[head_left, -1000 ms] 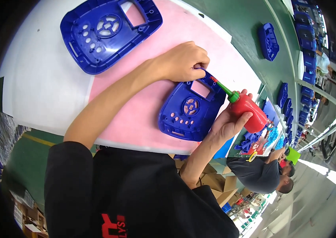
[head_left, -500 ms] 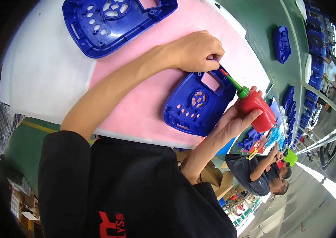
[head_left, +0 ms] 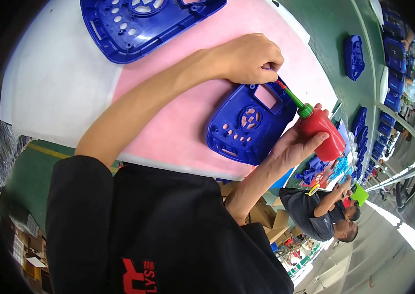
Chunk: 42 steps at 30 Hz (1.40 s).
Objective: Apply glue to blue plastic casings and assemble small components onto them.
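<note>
A blue molded plastic cover (head_left: 235, 128) lies over the pink sheet, with a rectangular window, a round grille and several small holes. My left hand (head_left: 254, 59) is closed at the cover's far edge, fingers curled; the fingertips are partly hidden. In my right hand (head_left: 310, 139) is a red squeeze bottle (head_left: 328, 134) with a green cap and a long green nozzle (head_left: 293, 98). The nozzle's red-smeared tip points at the cover's far right corner, close to my left fingers. Whether the tip touches the plastic I cannot tell. My right wrist passes beside the cover's near right edge.
Another blue plastic cover (head_left: 134, 29) rests at the far left of the pink and white table sheet (head_left: 168, 127). More blue parts (head_left: 354, 58) sit on the green surface beyond. To the right, a co-worker in a dark shirt (head_left: 308, 213) works beside blue parts; cardboard boxes (head_left: 266, 215) stand below.
The view has shifted slightly, moving the table and covers in the picture. Both hands keep their holds, and the nozzle tip stays by the cover's far right corner.
</note>
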Motion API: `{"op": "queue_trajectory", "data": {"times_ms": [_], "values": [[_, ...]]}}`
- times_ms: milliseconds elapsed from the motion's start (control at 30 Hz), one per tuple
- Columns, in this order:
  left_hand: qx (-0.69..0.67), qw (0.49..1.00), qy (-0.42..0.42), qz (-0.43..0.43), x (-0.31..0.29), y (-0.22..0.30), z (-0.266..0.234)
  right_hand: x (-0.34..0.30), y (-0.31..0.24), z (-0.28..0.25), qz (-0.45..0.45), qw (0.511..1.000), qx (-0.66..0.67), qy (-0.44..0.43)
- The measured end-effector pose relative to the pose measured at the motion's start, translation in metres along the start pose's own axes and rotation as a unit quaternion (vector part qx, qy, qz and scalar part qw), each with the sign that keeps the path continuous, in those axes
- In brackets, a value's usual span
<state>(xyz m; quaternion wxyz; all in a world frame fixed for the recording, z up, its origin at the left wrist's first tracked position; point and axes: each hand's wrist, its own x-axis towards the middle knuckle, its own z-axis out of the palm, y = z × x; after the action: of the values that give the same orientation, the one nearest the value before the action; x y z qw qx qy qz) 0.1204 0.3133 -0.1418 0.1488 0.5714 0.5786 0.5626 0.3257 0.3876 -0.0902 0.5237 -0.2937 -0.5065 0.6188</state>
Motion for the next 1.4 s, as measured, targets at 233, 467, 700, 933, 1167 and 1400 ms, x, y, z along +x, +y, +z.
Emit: {"op": "queue_trajectory", "data": {"times_ms": [233, 467, 700, 933, 1167, 1400], "values": [[0.007, 1.000, 0.004, 0.003, 0.0000, -0.0009, 0.0021, 0.0023, -0.0005, -0.0044, 0.008, 1.000, 0.013, 0.009], [0.004, 1.000, 0.005, 0.004, -0.0007, -0.0012, 0.0013, 0.0013, -0.0001, -0.0017, 0.016, 0.999, 0.030, 0.012], [0.011, 1.000, 0.012, 0.008, -0.0011, -0.0018, 0.0028, 0.0018, -0.0014, -0.0011, 0.016, 0.999, 0.024, 0.014], [0.006, 1.000, 0.007, 0.000, -0.0005, -0.0001, 0.0017, 0.0029, -0.0008, -0.0038, 0.030, 0.999, 0.040, 0.007], [0.018, 1.000, 0.013, 0.008, -0.0006, 0.0006, 0.0015, 0.0026, -0.0016, -0.0031, 0.031, 0.999, 0.043, 0.006], [0.012, 1.000, 0.002, 0.001, -0.0001, 0.0009, 0.0002, 0.0013, -0.0021, 0.0011, 0.027, 0.999, 0.043, 0.010]]}}
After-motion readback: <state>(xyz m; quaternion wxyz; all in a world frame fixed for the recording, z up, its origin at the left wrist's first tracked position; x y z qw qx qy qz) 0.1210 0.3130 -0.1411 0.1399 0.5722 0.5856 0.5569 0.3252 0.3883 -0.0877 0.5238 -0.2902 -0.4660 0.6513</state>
